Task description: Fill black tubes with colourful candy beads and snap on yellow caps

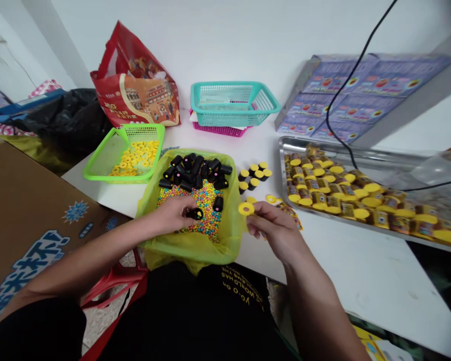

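In the basket lined with a yellow bag (231, 240), my left hand (175, 213) pinches a small black cylinder (194, 214) whose end shows a yellow ring. Under it spread tiny multicoloured balls (206, 200), with several black cylinders (195, 170) heaped at the basket's far side. Just right of the basket rim, my right hand (270, 220) grips a round yellow cap (246, 208) with a darker centre between thumb and fingers. Beyond this hand, several black cylinders with yellow caps (253, 184) stand on the white table, and a loose yellow ring piece (272, 199) lies close by.
A green basket (93, 168) holds yellow rings (137, 155). Stacked teal (235, 118) and pink baskets stand behind, beside a red bag (135, 95). On the right are a metal tray (285, 188) of wrapped yellow-capped pieces, purple boxes (334, 100) and a hanging black cable (328, 113).
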Available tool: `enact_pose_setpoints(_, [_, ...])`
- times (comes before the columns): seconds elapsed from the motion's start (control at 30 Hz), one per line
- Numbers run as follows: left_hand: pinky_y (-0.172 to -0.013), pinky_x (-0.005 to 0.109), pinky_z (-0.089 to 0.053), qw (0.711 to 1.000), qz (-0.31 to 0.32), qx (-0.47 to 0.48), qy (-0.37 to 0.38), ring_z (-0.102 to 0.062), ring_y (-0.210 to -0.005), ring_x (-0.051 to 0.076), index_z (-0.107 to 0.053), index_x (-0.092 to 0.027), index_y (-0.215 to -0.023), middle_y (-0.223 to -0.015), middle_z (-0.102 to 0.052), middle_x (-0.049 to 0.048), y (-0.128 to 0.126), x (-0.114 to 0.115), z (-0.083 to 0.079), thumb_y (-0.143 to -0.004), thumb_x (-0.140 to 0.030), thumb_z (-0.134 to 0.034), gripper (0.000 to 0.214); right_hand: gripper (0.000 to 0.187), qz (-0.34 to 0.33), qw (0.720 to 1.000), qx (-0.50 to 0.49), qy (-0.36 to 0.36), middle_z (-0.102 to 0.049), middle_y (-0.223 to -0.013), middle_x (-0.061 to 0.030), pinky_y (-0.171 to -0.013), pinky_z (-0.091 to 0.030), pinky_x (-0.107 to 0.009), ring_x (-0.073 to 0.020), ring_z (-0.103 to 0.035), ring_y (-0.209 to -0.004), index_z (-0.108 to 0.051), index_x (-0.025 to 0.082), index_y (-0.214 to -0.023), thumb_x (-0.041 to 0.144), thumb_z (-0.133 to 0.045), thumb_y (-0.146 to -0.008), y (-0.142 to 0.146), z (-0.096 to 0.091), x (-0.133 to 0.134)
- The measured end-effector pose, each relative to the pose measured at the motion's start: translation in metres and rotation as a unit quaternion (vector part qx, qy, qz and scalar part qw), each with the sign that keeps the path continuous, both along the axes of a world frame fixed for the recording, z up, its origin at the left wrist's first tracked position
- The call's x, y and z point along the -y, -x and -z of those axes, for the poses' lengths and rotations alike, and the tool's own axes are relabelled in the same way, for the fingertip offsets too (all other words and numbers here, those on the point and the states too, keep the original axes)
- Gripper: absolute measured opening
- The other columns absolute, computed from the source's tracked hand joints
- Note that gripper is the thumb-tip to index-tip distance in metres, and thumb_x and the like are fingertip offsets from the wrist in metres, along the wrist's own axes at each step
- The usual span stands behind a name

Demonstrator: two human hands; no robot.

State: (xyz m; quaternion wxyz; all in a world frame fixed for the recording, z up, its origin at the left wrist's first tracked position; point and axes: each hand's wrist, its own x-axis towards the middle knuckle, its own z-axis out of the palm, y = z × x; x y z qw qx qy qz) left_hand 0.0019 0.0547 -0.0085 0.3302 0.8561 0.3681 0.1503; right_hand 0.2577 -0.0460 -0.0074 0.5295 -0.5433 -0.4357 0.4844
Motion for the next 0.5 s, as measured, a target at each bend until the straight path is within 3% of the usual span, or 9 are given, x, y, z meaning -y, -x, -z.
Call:
enact_pose_setpoints(0.1, [-0.059,0.025,-0.044,0.986,-0.022,0.147,0.080,-0.054,-0.064,0.012,-0.058,-0.018,-0.090,-0.074,-0.058,-0.0039,0.005,0.020,-0.002,-0.078,-0.029,-0.077,0.024,0.010,-0.076,0.995,-0.067,0.015,-0.059,-0.057,0.0026,-0.045,-0.035,-0.024,-0.0118,-0.050,-0.049,-0.069,0.021,-0.075,0.028,-0.070,-0.069,0.021,-0.009,-0.002])
enact_pose_setpoints(0.2, [-0.065,0.027,-0.049,0.972,-0.046,0.217,0.080,-0.059,-0.073,0.014,-0.060,-0.018,-0.093,-0.083,-0.063,0.0000,0.003,0.041,-0.006,-0.080,-0.027,-0.075,0.022,0.004,-0.122,0.986,-0.108,0.037,-0.055,-0.053,0.0037,-0.044,-0.031,-0.024,-0.0114,-0.045,-0.047,-0.067,0.021,-0.069,0.024,-0.065,-0.066,0.041,-0.016,-0.008])
enact_pose_setpoints(0.33, [-0.065,0.028,-0.050,0.969,-0.079,0.233,0.033,-0.060,-0.073,0.015,-0.060,-0.018,-0.092,-0.086,-0.065,0.0024,-0.002,0.055,-0.004,-0.083,-0.025,-0.071,0.016,0.005,-0.174,0.977,-0.111,0.059,-0.050,-0.050,0.0053,-0.044,-0.028,-0.024,-0.0103,-0.039,-0.045,-0.062,0.022,-0.064,0.026,-0.064,-0.064,0.058,-0.019,-0.019])
enact_pose_setpoints(0.5, [-0.059,0.025,-0.046,0.969,-0.103,0.222,-0.023,-0.054,-0.066,0.013,-0.057,-0.019,-0.087,-0.077,-0.058,-0.0012,-0.004,0.054,0.001,-0.082,-0.020,-0.069,0.013,0.034,-0.169,0.984,-0.013,0.052,-0.043,-0.046,0.0077,-0.043,-0.024,-0.023,-0.0085,-0.035,-0.042,-0.054,0.022,-0.062,0.048,-0.072,-0.075,0.068,-0.015,-0.031])
